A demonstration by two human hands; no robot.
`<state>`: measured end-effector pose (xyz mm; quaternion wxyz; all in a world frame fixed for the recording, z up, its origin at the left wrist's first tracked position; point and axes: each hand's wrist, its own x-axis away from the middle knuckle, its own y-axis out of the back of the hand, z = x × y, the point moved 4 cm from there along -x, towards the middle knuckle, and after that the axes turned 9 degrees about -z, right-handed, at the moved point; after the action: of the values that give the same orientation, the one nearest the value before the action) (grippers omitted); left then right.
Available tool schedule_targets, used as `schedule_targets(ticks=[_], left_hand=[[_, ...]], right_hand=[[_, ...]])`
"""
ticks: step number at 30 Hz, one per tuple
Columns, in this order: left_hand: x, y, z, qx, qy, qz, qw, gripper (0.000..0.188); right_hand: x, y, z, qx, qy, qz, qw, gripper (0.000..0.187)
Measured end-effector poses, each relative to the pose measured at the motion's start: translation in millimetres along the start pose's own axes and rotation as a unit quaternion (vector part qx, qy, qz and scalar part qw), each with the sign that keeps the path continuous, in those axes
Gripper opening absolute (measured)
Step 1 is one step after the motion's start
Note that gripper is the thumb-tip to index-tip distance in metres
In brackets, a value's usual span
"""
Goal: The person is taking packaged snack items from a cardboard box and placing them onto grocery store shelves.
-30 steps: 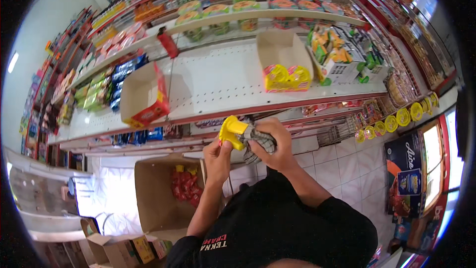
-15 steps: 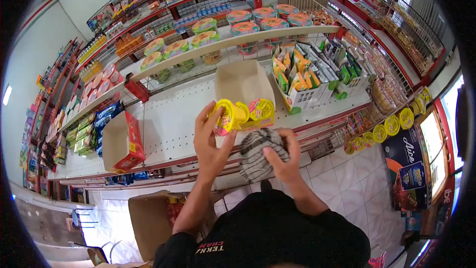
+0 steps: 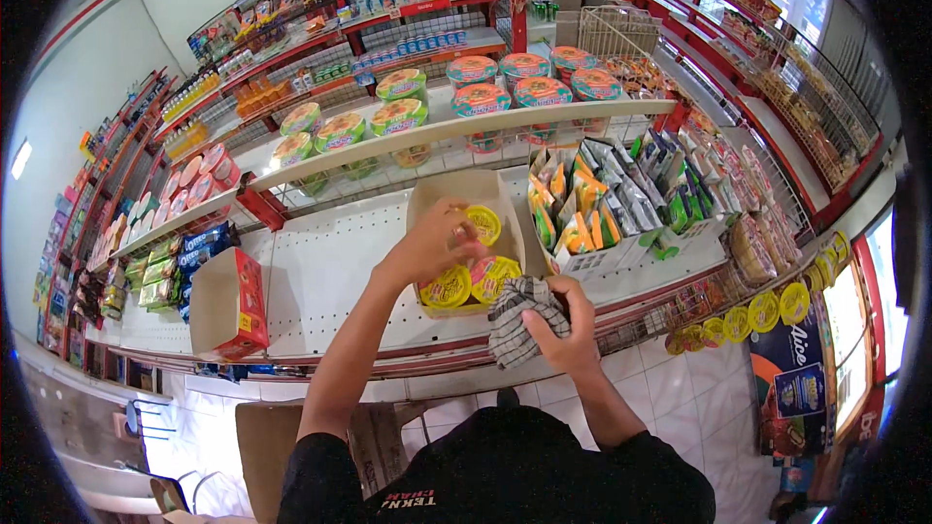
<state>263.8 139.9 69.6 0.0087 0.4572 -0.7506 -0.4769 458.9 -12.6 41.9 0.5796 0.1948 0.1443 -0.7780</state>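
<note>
Nearest, at 6 o'clock: black-shirted torso, both forearms rising from the lower edge. Below left, at 7 o'clock, an open brown carton on the floor (image 3: 267, 437), contents hidden here.

Right hand (image 3: 563, 325) just past centre toward 5 o'clock, fingers pressed around a bunched checked cloth (image 3: 519, 315), held at the front lip of the white shelf (image 3: 330, 272).

Left hand (image 3: 432, 243) at centre, reaching into an open cardboard tray (image 3: 427, 196) on that shelf, fingers curled around a yellow-lidded cup (image 3: 483, 225) inside the tray. Step in hand, by judgement: seating this cup among the others. Next move likely calls for letting go cleanly and pulling the hand out without toppling neighbours.

In the tray: two more yellow cups (image 3: 471, 283) at the front edge, touching each other; rear part bare.

At 3 o'clock, a second tray of upright sachets (image 3: 602, 204), packed tight. At 9 o'clock, a red box (image 3: 228, 306) on its side, seemingly empty.

Farther, at 12 o'clock, upper shelf with rows of instant noodle bowls (image 3: 466, 97); beyond, more stocked shelving.
</note>
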Motion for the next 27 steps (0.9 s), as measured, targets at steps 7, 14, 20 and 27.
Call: schedule_targets(ticks=[7, 14, 20, 27], left_hand=[[-7.6, -0.7, 2.5, 0.03, 0.083, 0.045, 0.995, 0.039], [-20.8, -12.1, 0.0, -0.03, 0.068, 0.014, 0.997, 0.041], [2.7, 17.5, -13.5, -0.053, 0.1, -0.069, 0.991, 0.036], [187.0, 59.8, -29.4, 0.165, 0.12, -0.459, 0.865, 0.013]], right_hand=[[-13.1, -0.4, -14.5, -0.018, 0.04, 0.003, 0.999, 0.028], [-10.8, -4.1, -25.8, -0.052, 0.026, 0.045, 0.997, 0.036], [-1.8, -9.1, -2.2, -0.029, 0.152, 0.074, 0.985, 0.035], [48.1, -88.4, 11.9, -0.188, 0.136, 0.233, 0.944, 0.037]])
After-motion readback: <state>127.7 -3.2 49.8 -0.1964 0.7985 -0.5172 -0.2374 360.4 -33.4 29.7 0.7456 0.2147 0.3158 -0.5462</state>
